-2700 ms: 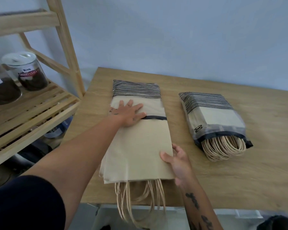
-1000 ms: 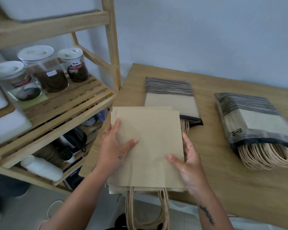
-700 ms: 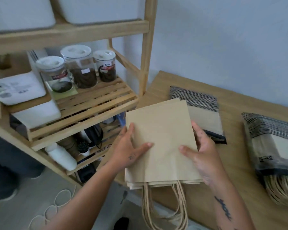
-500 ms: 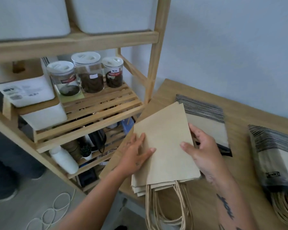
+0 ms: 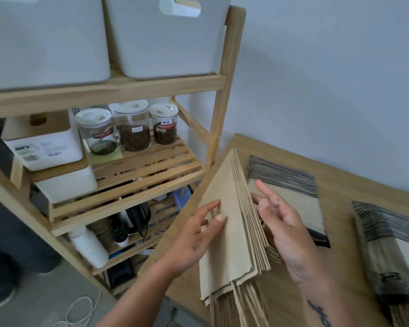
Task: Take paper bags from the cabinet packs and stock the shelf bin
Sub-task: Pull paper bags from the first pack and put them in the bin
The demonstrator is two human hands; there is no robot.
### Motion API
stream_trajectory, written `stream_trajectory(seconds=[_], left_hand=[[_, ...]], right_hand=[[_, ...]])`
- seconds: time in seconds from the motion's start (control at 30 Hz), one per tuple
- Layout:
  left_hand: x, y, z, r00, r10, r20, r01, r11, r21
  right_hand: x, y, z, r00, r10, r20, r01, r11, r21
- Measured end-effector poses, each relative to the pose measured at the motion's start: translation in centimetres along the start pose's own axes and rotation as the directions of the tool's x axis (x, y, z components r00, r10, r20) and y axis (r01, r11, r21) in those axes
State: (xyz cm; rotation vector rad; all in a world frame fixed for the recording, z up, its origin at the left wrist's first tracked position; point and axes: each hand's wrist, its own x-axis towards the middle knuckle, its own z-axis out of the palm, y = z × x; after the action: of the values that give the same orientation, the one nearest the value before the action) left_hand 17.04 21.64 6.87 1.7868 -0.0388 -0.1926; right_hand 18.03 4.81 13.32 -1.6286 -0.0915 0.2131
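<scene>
A stack of brown paper bags [image 5: 232, 234] stands tilted on edge above the wooden table's left corner, its twisted handles hanging down. My left hand [image 5: 196, 237] presses flat on its left face. My right hand [image 5: 283, 227] supports the right face with fingers spread. Behind my right hand lies the striped plastic pack [image 5: 291, 192] that holds more bags. A second pack [image 5: 392, 251] rests at the table's right edge. Two white bins [image 5: 165, 41] sit on the top shelf of the wooden rack.
The wooden rack [image 5: 222, 95] stands left of the table [image 5: 340, 175]. Its middle shelf carries three white-lidded jars [image 5: 130, 126] and white boxes [image 5: 45, 147]. Lower shelves hold a white bottle [image 5: 87, 246], a small plant and dark items. A white cable lies on the floor.
The stack has been lifted off the table and turned from flat to on edge, moving left toward the rack. My view has swung up, bringing the white bins into sight.
</scene>
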Motion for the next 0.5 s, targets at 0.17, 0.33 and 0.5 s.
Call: stream_trajectory(seconds=[0.17,0.33,0.5], left_hand=[[-0.9,2.7,-2.1,0.999,-0.043,0.025,0.046,0.988,-0.15],[-0.8,5.0,-2.7,0.997,-0.083,0.004,0.083,0.981,-0.177],[-0.4,5.8,-2.8,0.984,-0.164,-0.065,0.153,0.978,-0.142]], right_hand=[[-0.2,0.7,1.6,0.99,0.082,0.112,-0.096,0.987,0.129],[-0.8,1.0,2.4,0.988,0.09,0.126,-0.117,0.965,0.233],[-1.7,0.5,2.0,0.984,0.109,0.139,-0.135,0.971,0.196]])
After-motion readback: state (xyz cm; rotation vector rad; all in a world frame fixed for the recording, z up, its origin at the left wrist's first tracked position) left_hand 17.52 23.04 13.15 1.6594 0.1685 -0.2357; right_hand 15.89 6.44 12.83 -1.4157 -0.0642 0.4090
